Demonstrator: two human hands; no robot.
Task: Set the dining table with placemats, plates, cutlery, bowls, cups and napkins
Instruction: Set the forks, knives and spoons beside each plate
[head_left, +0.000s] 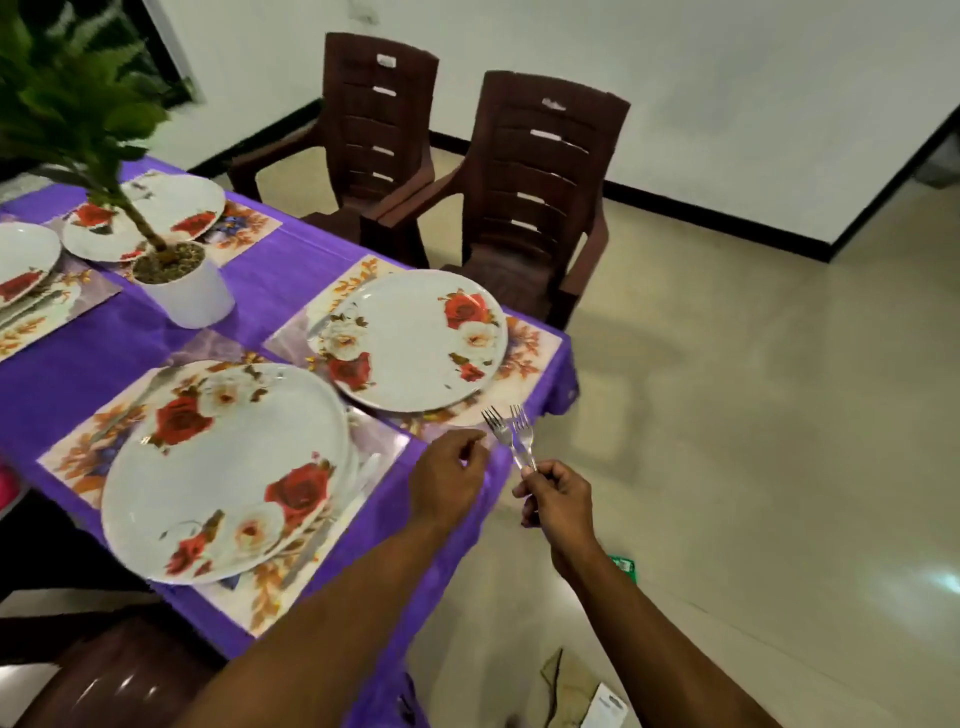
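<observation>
At the near right corner of the table (291, 291), in the head view, two forks (514, 436) are pinched by their handles in the right hand (558, 501), whose fingers are curled round them. The right forearm is stretched forward from the lower right, with the hand held just off the table's edge, above the floor (779, 415). The left hand (447, 480) is held just beside it, over the corner of the purple tablecloth (270, 270); its fingers are loosely curled and nothing is seen in them, the fingertips lying close to the fork tines without a clear touch.

The forks are slim, shiny metal. Their long axes run nearly upright in the picture, tines pointing away from the person toward the far plate (415, 343), handles toward the wrist, the two crossing slightly near the neck.

The plates are round, white and glossy, printed with red and white roses. The near plate (223, 467) lies on a rectangular floral placemat (270, 603), the far one on a second placemat (530, 348). A plant in a white pot (189, 293) stands mid-table. Two brown slatted plastic chairs (540, 192) are drawn up at the far side.
</observation>
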